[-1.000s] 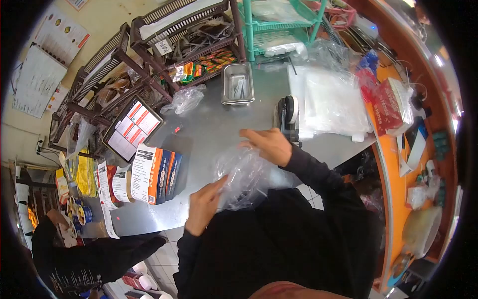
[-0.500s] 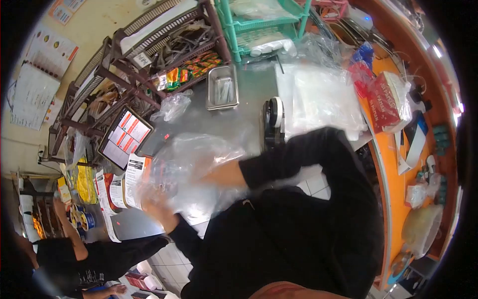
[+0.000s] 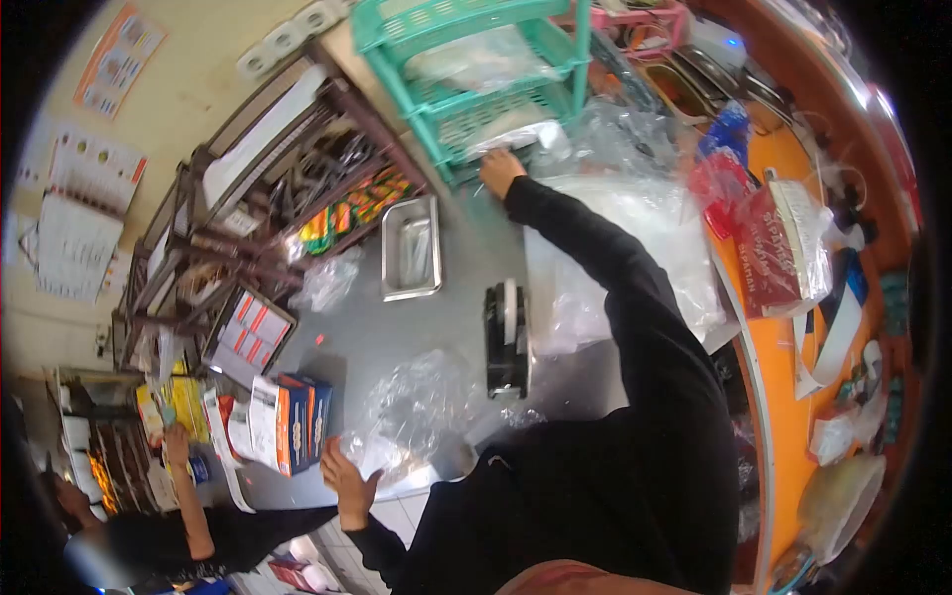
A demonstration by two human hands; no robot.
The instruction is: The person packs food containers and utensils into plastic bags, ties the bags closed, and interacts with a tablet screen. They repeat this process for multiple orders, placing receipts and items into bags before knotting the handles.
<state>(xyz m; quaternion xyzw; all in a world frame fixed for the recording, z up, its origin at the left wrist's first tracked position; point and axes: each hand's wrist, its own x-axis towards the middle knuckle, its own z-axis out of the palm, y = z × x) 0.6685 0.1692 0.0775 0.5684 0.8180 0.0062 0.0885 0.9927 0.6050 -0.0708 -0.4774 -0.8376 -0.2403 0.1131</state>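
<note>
The place looks like a takeaway food shop: a grey metal counter [image 3: 451, 322] bears orange-and-blue cardboard boxes [image 3: 299, 431] with white printed slips [image 3: 262, 421], green-and-orange sachets [image 3: 344, 218] sit in a brown plastic rack [image 3: 379, 121], and translucent plastic bags [image 3: 620, 297] lie stacked.

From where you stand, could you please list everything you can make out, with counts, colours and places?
Clear plastic bag: one, colourless, front of the counter
Teal rack: one, teal, back
Counter: one, grey metal, centre
Tape dispenser: one, mostly black, mid-counter
Metal tray: one, silver, left of the dispenser
Plastic sheets: uncounted, whitish, counter's right
Boxes: count unclear, orange and dark blue, counter's left
Screen: one, white and red display, behind the boxes
Sachets: several, mixed colours, brown racking
Red box: one, red and white, orange side counter
Co-worker: one, dark clothing, far left
Left hand: one, bare, beside the bag
Right hand: one, bare, at the teal rack
</note>
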